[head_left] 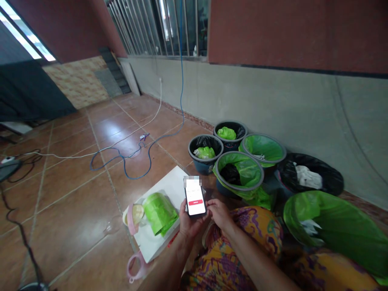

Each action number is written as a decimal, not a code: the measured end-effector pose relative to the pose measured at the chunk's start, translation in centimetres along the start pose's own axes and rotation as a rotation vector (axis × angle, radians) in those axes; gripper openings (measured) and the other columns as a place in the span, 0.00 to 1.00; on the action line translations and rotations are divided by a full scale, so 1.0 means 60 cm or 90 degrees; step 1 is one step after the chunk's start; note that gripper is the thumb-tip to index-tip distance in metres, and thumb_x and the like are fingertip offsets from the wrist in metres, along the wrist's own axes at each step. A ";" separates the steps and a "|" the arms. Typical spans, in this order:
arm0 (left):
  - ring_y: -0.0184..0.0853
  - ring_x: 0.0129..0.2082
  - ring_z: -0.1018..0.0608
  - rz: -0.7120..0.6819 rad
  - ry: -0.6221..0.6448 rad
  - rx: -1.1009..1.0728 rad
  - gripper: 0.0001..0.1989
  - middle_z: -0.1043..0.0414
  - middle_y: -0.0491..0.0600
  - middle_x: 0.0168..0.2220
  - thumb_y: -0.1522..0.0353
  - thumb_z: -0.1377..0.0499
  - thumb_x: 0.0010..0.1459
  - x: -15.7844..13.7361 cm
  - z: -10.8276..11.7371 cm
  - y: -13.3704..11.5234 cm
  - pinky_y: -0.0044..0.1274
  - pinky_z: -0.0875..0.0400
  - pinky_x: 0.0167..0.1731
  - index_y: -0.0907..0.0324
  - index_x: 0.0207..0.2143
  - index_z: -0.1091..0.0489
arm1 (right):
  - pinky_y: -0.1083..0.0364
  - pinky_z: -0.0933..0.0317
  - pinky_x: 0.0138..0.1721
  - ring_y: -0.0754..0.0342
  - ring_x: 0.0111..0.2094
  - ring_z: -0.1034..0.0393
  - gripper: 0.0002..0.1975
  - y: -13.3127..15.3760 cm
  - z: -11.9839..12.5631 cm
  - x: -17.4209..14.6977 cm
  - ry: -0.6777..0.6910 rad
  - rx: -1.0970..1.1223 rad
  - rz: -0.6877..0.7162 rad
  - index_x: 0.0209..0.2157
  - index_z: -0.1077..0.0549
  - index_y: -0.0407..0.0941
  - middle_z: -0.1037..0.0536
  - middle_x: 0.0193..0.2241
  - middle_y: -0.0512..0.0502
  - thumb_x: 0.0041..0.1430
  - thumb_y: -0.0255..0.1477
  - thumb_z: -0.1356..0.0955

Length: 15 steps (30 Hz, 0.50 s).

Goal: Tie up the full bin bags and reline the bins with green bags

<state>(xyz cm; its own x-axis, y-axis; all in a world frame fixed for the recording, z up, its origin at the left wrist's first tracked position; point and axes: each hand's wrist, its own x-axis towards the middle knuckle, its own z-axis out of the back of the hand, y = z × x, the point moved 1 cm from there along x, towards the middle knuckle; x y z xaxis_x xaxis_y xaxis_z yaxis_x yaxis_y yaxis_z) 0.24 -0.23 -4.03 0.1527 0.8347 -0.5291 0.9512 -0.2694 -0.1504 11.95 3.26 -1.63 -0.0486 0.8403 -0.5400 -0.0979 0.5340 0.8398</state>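
A smartphone (pixel 195 204) with a lit white screen and a red bar is held upright in my left hand (pixel 190 226), thumb along its left edge. My right hand (pixel 220 213) meets the phone's lower right edge with curled fingers; its fingertips are partly hidden there. Below the phone lies a white board or box lid (pixel 177 178) on the floor. On it sits a roll of green plastic bags (pixel 160 212). To the left of the roll is a roll of tape with a pink band (pixel 131 219). A pink ring-shaped piece (pixel 136 266) lies by the near corner.
Several bins stand on the right, including a black-lined bin (pixel 205 163), a green-lined bin (pixel 220 178) and a large green-lined bin (pixel 291 198) beside my legs. A blue cable (pixel 150 159) and a white cable (pixel 75 156) run across the tiled floor. A grey wall (pixel 257 97) rises behind.
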 end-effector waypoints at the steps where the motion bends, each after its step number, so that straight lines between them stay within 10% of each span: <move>1: 0.44 0.41 0.21 -0.001 -0.006 0.000 0.24 0.22 0.59 0.40 0.55 0.46 0.59 0.000 -0.001 0.000 0.36 0.27 0.40 0.66 0.45 0.26 | 0.60 0.46 0.19 0.59 0.17 0.36 0.09 0.001 0.000 -0.002 0.002 0.002 -0.003 0.30 0.31 0.43 0.30 0.17 0.54 0.44 0.23 0.39; 15: 0.42 0.39 0.21 -0.008 0.009 -0.005 0.21 0.22 0.57 0.38 0.57 0.45 0.59 -0.008 -0.006 0.000 0.35 0.26 0.40 0.64 0.45 0.26 | 0.60 0.46 0.20 0.57 0.18 0.34 0.09 -0.001 -0.001 0.001 0.022 0.000 -0.005 0.30 0.32 0.43 0.29 0.16 0.53 0.43 0.25 0.39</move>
<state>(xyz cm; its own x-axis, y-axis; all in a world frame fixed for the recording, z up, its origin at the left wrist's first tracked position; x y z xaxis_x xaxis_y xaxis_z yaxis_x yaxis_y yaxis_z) 0.29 -0.45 -3.50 0.1436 0.8446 -0.5158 0.9552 -0.2547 -0.1511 11.88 3.28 -1.69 -0.0815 0.8324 -0.5481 -0.0981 0.5406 0.8355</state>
